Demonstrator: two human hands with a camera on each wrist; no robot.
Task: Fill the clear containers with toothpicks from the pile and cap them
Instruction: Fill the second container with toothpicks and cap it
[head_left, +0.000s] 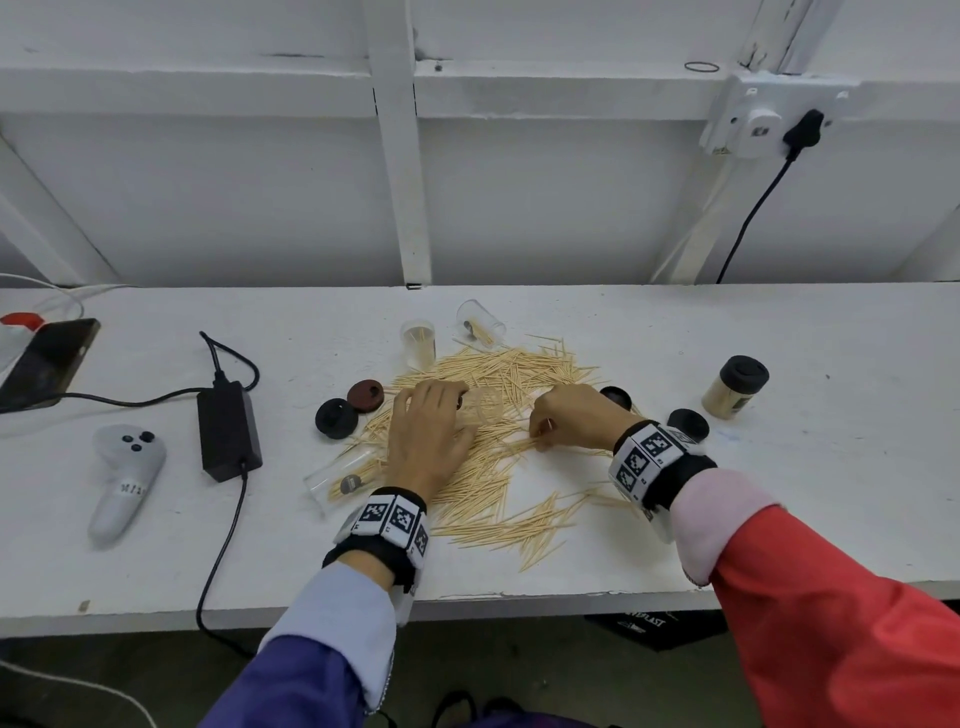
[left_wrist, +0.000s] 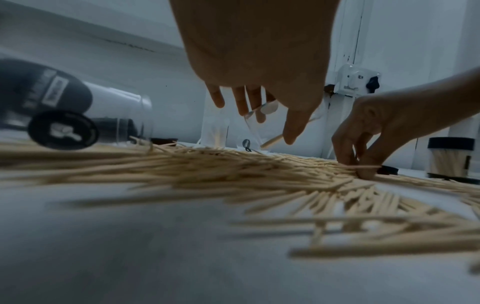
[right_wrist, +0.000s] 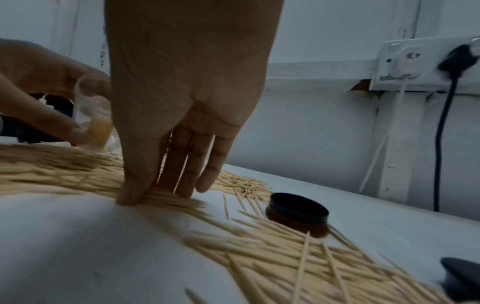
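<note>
A pile of toothpicks (head_left: 498, 379) is spread over the middle of the white table (head_left: 779, 493). My left hand (head_left: 457, 413) grips a clear container (head_left: 483, 408) tilted over the pile; the left wrist view shows my fingers (left_wrist: 245, 102) and thumb round the same container (left_wrist: 255, 125). My right hand (head_left: 540, 435) pinches a small bunch of toothpicks at the pile's right side, its fingertips (right_wrist: 131, 197) down on the toothpicks (right_wrist: 64, 170). One clear container (head_left: 418, 343) stands upright, partly filled. Two more lie on their sides, one at the back (head_left: 480, 325) and one near my left wrist (head_left: 337, 478).
A capped, full container (head_left: 735, 387) stands at the right. Loose caps lie around the pile: black (head_left: 336, 418) and brown (head_left: 365, 396) on the left, two black ones (head_left: 615, 397) (head_left: 688, 423) on the right. A power adapter (head_left: 228, 428), controller (head_left: 124, 478) and phone (head_left: 44, 364) lie left.
</note>
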